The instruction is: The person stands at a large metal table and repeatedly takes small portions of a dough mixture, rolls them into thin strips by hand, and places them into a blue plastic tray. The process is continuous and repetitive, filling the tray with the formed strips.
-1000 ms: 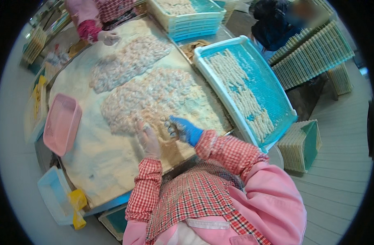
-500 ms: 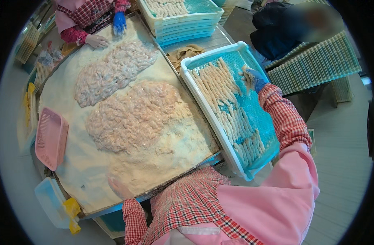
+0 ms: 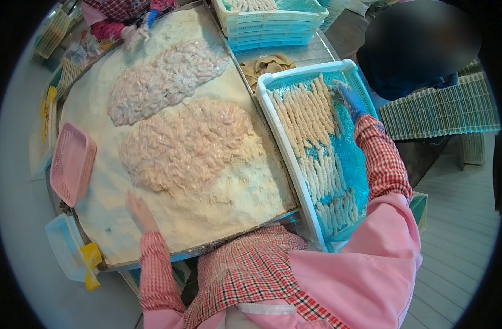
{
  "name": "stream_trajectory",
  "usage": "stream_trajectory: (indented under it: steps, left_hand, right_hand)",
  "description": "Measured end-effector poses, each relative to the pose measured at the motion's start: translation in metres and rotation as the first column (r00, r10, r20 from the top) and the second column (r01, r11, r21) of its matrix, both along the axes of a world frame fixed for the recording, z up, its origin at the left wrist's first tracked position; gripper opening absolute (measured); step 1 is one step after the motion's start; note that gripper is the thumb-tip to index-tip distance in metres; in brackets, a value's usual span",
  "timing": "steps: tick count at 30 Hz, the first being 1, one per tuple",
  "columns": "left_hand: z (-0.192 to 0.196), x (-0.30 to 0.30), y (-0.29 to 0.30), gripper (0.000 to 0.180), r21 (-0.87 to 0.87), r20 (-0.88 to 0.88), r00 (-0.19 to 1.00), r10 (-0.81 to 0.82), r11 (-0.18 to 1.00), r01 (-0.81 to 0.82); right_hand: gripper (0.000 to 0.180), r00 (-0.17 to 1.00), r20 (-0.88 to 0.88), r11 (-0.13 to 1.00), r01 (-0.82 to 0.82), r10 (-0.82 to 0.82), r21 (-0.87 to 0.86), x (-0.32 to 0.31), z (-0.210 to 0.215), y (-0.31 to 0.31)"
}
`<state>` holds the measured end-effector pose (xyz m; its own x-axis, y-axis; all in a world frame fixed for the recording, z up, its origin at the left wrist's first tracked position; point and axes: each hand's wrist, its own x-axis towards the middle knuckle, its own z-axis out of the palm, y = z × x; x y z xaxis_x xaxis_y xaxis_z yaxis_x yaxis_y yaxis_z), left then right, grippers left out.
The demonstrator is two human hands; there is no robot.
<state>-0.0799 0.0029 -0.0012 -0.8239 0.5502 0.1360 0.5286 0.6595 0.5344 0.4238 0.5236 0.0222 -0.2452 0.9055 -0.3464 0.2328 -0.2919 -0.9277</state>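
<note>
My left hand [image 3: 140, 211], bare-looking and dusted pale, lies with its fingers stretched on the powder-covered table [image 3: 105, 230]. Beyond its fingertips is a mound of raw, pale pink meat strips [image 3: 188, 145]. In a blue glove, my right hand [image 3: 350, 102] reaches over the far right part of a white-rimmed tray with a turquoise mesh bottom [image 3: 347, 156]. Its fingers look extended, beside the end of a row of coated strips [image 3: 305, 118], and nothing shows in them. Shorter rows of coated strips [image 3: 323, 174] lie nearer to me in this tray.
A second meat mound [image 3: 166, 79] lies farther back, near a co-worker's hands [image 3: 135, 35]. Stacked trays [image 3: 273, 27] stand behind mine. A pink basket [image 3: 72, 164] and a clear bin [image 3: 67, 247] flank the table's left side. Another person [image 3: 415, 55] bends near slatted racks [image 3: 443, 109].
Strips that my right hand held now lie at the end of the far row, and the glove's fingers have straightened. My left hand has moved farther forward and left over the powder.
</note>
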Motion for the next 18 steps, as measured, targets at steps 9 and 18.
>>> stream_trajectory:
  steps: [9, 18]
  left_hand:
    - [0.007, -0.083, 0.083, 0.024, -0.518, -0.119, 0.922, -0.368, 0.816, 0.258]
    - [-0.014, -0.104, 0.052, 0.017, -0.238, -0.196, 0.879, -0.435, 0.891, 0.387]
  right_hand:
    - [0.037, 0.996, 0.076, 0.999, -0.038, 0.039, -0.011, 0.09, -0.039, -0.064]
    - [0.048, 0.998, 0.056, 0.977, 0.02, -0.032, 0.21, 0.063, -0.025, -0.13]
